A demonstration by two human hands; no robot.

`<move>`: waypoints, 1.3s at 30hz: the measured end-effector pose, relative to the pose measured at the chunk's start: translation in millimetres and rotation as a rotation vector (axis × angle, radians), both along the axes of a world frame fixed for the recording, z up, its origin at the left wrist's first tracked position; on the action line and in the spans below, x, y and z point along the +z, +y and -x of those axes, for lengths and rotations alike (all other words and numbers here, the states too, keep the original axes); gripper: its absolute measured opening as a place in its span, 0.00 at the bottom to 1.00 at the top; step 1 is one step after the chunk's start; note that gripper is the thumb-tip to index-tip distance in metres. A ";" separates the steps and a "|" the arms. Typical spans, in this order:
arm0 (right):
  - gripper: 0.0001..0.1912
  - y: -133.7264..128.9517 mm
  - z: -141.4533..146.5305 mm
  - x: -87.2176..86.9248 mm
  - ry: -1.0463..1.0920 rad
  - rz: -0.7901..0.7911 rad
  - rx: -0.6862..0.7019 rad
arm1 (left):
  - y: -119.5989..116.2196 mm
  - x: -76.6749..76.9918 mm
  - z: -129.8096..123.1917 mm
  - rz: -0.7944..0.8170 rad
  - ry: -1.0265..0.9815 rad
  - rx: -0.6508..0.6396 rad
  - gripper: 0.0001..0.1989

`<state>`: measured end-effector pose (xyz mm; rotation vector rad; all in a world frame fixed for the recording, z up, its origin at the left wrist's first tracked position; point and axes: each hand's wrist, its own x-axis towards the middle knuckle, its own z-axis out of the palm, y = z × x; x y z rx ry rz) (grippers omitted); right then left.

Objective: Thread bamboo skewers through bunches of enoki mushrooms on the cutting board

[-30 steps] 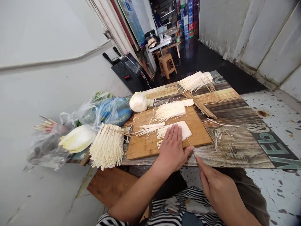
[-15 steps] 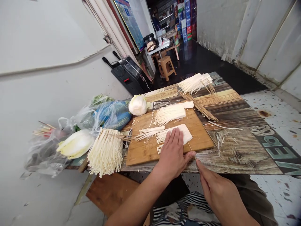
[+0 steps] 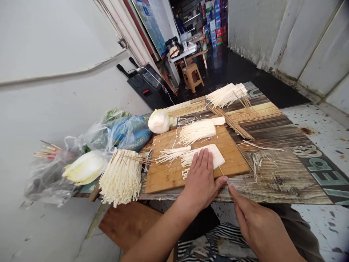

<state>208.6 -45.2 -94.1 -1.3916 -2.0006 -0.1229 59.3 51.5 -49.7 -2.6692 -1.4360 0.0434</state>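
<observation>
Wood-patterned table [image 3: 286, 189]; cutting board [image 3: 160, 182] on top. Left hand [image 3: 201, 180] flat, fingers together, grasping nothing, palm down over enoki slab [image 3: 217, 155] on the board's nearer half. Right hand [image 3: 253, 214] at table's near edge, fingertips pinched narrow on thin skewer [image 3: 221, 170], which meets the slab's near edge; depth inside, cannot tell.

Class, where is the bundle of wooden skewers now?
In the head view, the bundle of wooden skewers lies right of centre on the table, beside the far right corner of the cutting board, just nearer than the far enoki pile.
</observation>
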 end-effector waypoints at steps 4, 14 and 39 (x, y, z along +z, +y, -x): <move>0.18 -2.9 -0.9 6.7 -0.018 0.035 -0.004 | 0.2 -2.8 1.7 -0.026 -0.026 -0.020 0.43; 0.19 9.3 3.2 27.0 -0.021 0.047 -0.017 | 0.2 -5.1 4.4 -0.043 -0.066 -0.038 0.42; 0.19 24.5 14.2 19.7 0.069 0.043 -0.070 | 1.8 -4.9 4.9 -0.029 -0.065 -0.034 0.37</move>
